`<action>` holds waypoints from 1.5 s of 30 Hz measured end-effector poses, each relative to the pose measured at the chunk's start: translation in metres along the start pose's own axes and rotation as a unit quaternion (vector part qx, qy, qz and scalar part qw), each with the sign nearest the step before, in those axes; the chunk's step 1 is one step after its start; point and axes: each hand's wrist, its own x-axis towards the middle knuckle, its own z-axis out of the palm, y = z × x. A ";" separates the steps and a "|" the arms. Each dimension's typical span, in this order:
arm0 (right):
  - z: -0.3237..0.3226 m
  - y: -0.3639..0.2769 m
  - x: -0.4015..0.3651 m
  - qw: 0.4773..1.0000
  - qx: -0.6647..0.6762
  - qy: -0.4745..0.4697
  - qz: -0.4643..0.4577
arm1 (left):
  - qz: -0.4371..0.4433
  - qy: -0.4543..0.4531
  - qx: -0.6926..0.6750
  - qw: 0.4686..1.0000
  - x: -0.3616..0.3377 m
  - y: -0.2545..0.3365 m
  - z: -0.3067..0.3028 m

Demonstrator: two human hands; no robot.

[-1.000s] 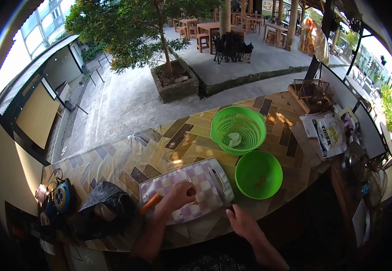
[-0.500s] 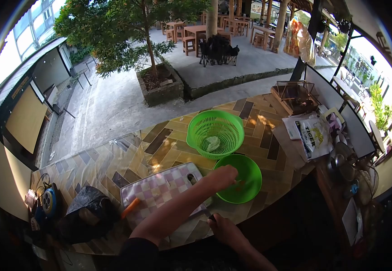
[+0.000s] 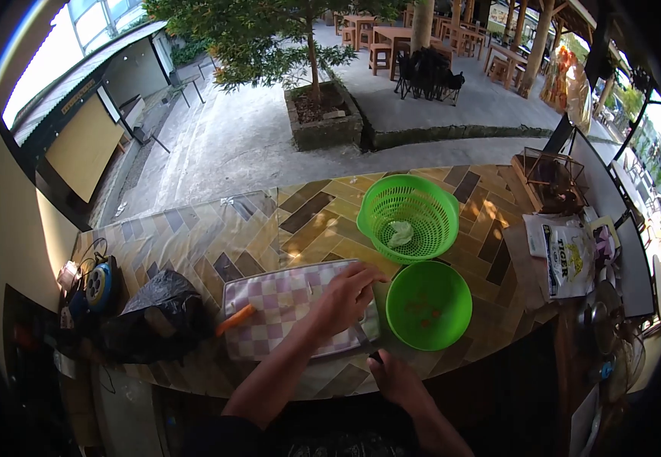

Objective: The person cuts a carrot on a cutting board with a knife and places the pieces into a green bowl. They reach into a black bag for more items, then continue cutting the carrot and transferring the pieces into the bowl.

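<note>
My left hand (image 3: 346,295) is over the right part of the checkered cutting board (image 3: 269,329), its fingers partly bent and apart, with nothing visible in them. My right hand (image 3: 395,376) grips the dark handle of a knife (image 3: 362,336), whose blade points up and left over the board's edge. An orange carrot (image 3: 235,320) lies across the board's left edge. Right of the board stands a green bowl (image 3: 445,305) with small orange pieces inside. Behind it, a green colander (image 3: 429,209) holds a pale piece (image 3: 400,234).
A black plastic bag (image 3: 159,308) and a blue cable reel (image 3: 100,287) are at the left. White packaging (image 3: 570,263), a glass-sided box (image 3: 551,179) and metal pans (image 3: 601,312) stand at the right. Beyond the table is a tree planter (image 3: 327,133).
My left hand has moved from over the green bowl back left to the board. The view has shifted, so the scene sits further right. My right hand still holds the knife.
</note>
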 end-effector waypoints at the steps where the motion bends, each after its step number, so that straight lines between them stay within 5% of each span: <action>1: 0.002 0.003 0.002 1.000 0.007 -0.004 0.003 | -0.024 0.064 -0.018 0.997 -0.018 -0.004 -0.018; 4: 0.007 0.015 0.007 0.994 0.082 0.036 -0.066 | -0.191 0.053 0.008 0.980 -0.082 -0.039 -0.053; 7: 0.004 0.012 0.016 0.996 0.078 0.004 -0.050 | -0.198 -0.033 0.051 0.978 -0.121 -0.062 -0.040; 13: 0.000 -0.004 0.025 0.996 0.076 -0.013 -0.045 | -0.073 -0.071 0.167 0.981 -0.135 -0.077 -0.030; 22: 0.025 -0.001 0.012 0.995 0.085 0.035 -0.038 | -0.061 -0.217 0.235 0.945 -0.115 -0.076 -0.045; 28: 0.039 -0.010 -0.012 0.992 0.104 0.065 0.021 | -0.025 -0.224 0.318 0.921 -0.109 -0.069 -0.039; 34: 0.063 -0.009 -0.039 0.983 0.117 0.129 0.052 | 0.044 -0.186 0.257 0.947 -0.114 -0.075 -0.051; 40: 0.074 -0.025 -0.069 0.968 0.137 0.143 0.153 | -0.055 -0.214 0.024 0.975 -0.080 -0.022 -0.086; 45: 0.075 -0.025 -0.078 0.971 0.106 0.131 0.170 | 0.167 -0.275 -0.062 0.945 0.004 0.038 -0.022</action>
